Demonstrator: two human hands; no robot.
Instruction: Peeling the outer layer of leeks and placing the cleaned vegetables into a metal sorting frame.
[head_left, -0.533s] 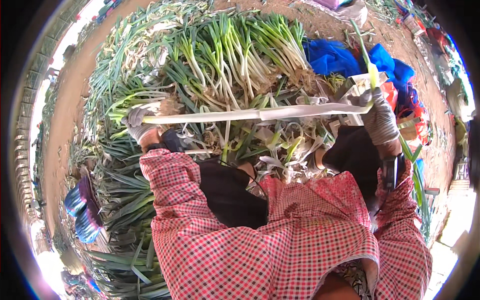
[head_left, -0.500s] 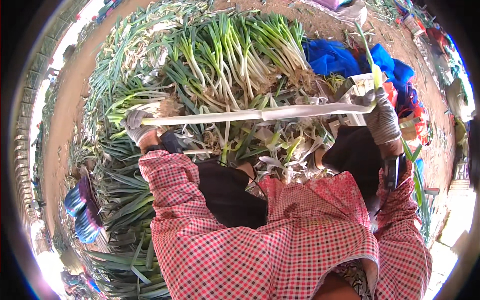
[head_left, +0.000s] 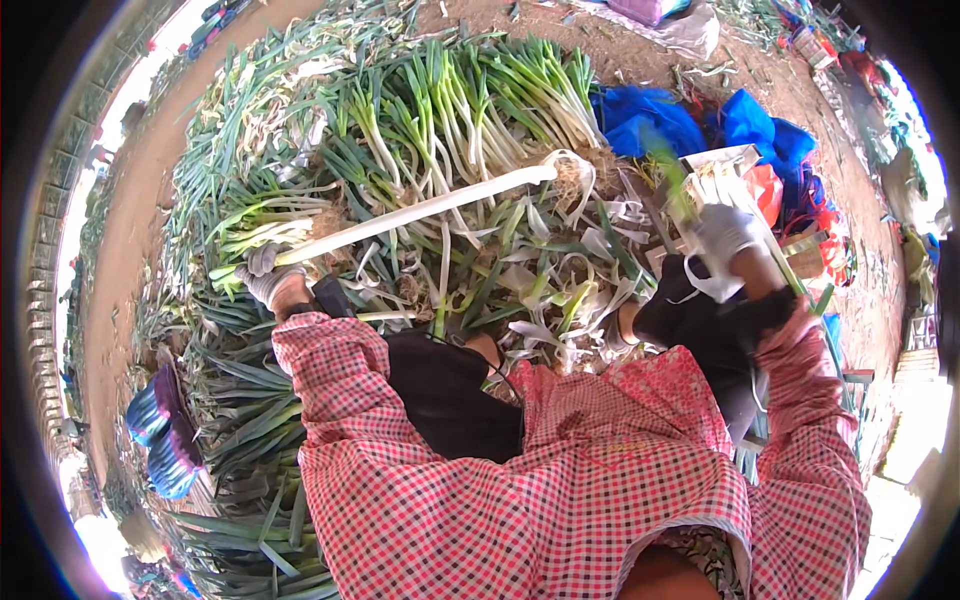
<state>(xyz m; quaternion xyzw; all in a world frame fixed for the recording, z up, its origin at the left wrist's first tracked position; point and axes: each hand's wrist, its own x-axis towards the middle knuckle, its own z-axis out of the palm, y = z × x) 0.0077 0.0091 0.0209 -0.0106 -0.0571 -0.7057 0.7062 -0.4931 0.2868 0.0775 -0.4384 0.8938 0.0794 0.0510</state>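
A long peeled leek [head_left: 420, 210] lies slantwise across the heap, its white stalk running up and right to a rooty end with a loose loop of skin. My gloved left hand [head_left: 268, 280] grips its green end at the left. My gloved right hand [head_left: 722, 232] is off the stalk, far right, closed around pale strips of leek skin, with a blurred green leaf [head_left: 668, 175] just above it. Red-checked sleeves cover both my forearms.
A big pile of unpeeled leeks [head_left: 450, 100] fills the ground ahead, with peelings [head_left: 545, 295] heaped near my knees. Blue bags [head_left: 640, 115] and an orange one [head_left: 768, 190] lie at the right. Green leaves [head_left: 240, 470] and a blue-purple object [head_left: 160, 430] sit lower left.
My right hand has come off the leek's white end and pulled away to the right with skin strips. The stalk, held level before, now slants up and away, gripped only by my left hand.
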